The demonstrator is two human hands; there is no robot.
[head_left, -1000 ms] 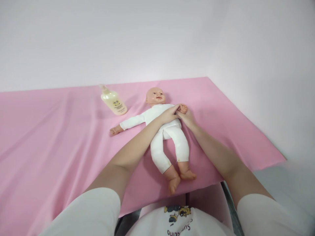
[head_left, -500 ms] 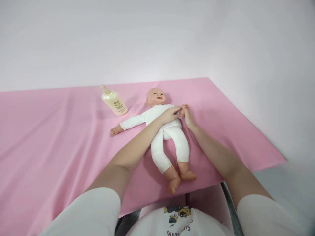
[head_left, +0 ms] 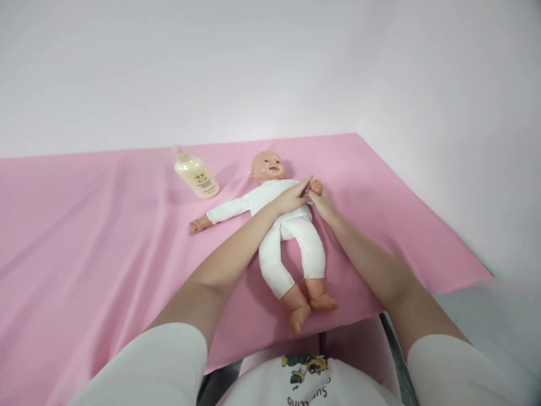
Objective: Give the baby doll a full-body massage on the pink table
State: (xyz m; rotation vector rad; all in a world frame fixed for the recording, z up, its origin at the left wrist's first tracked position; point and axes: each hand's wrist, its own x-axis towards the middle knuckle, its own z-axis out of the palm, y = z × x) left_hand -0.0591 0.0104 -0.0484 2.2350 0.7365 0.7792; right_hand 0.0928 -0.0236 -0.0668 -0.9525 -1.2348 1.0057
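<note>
A baby doll (head_left: 273, 194) in a white cloth suit lies on its back on the pink sheet (head_left: 139, 254), head away from me and feet towards me. My left hand (head_left: 293, 195) reaches across its body and holds the doll's arm on the right, fingers extended along it. From the other side my right hand (head_left: 322, 204) closes round the same arm near the wrist. The doll's small hand (head_left: 316, 186) sticks out beyond my fingers. Much of that arm is hidden under my hands.
A pump bottle (head_left: 197, 176) of pale yellow liquid lies tilted on the sheet, left of the doll's head. White walls (head_left: 236, 73) stand behind and to the right. The table's front edge (head_left: 350, 324) is close to my body.
My right hand has slid slightly down the doll's arm, from its hand towards the wrist, showing more of the small hand. My left fingers have straightened a little. The doll's body and bottle are unmoved.
</note>
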